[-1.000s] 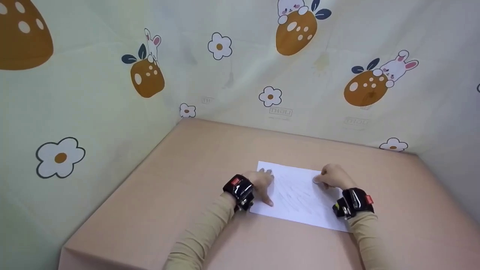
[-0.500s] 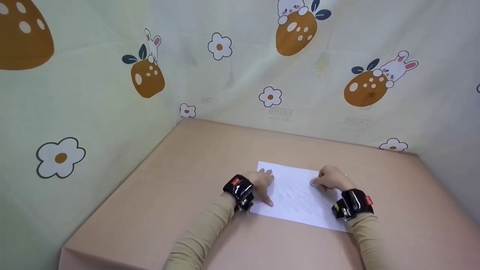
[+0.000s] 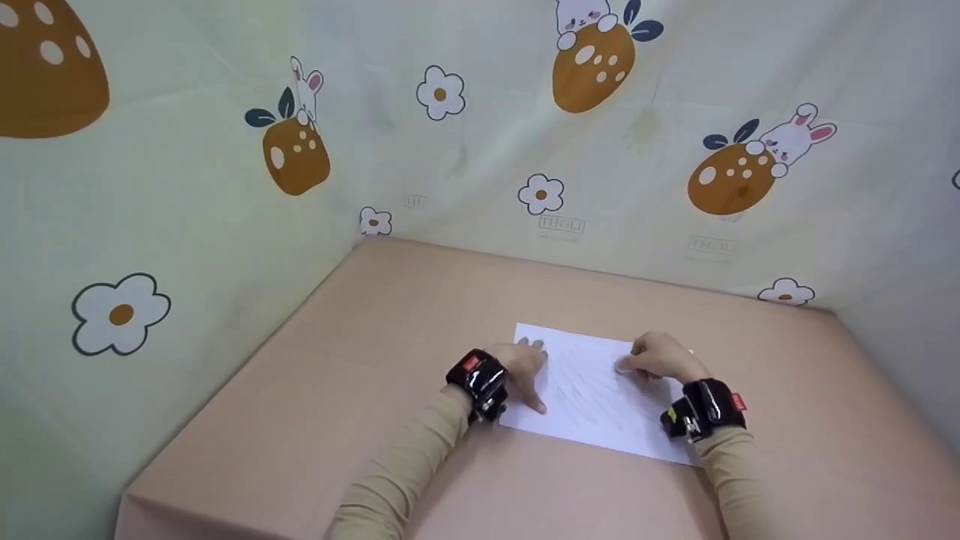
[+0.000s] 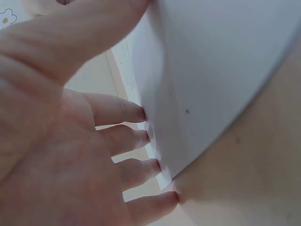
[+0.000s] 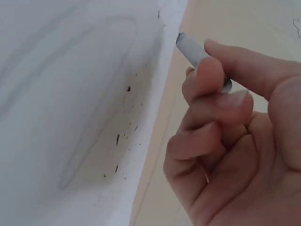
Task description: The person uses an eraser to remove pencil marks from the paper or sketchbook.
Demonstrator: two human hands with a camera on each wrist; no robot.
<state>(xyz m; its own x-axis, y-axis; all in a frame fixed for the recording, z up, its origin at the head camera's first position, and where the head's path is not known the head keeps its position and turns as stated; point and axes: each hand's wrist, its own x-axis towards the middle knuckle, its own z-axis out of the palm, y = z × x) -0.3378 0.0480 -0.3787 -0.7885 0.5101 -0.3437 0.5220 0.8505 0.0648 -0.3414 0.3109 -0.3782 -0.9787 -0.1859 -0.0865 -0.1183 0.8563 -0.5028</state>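
A white sheet of paper point(image 3: 585, 420) with faint grey pencil strokes lies on the table. My left hand point(image 3: 525, 371) rests on its left side, fingers spread; in the left wrist view the fingertips point(image 4: 153, 165) press at the paper's edge, one of them on the tabletop. Over the upper right part of the sheet, my right hand point(image 3: 664, 358) pinches a small white eraser point(image 5: 192, 49) between thumb and curled fingers. The eraser's exposed end is smudged dark. Dark eraser crumbs point(image 5: 117, 139) lie on the paper beside a looping grey pencil line point(image 5: 89, 136).
A peach-coloured cloth covers the table point(image 3: 360, 360), which reaches back to a patterned curtain point(image 3: 465, 150) at the rear and left. Each wrist wears a black camera band point(image 3: 478, 377).
My right hand has slid a little leftward across the paper with the eraser. The left hand and the sheet have stayed in place.
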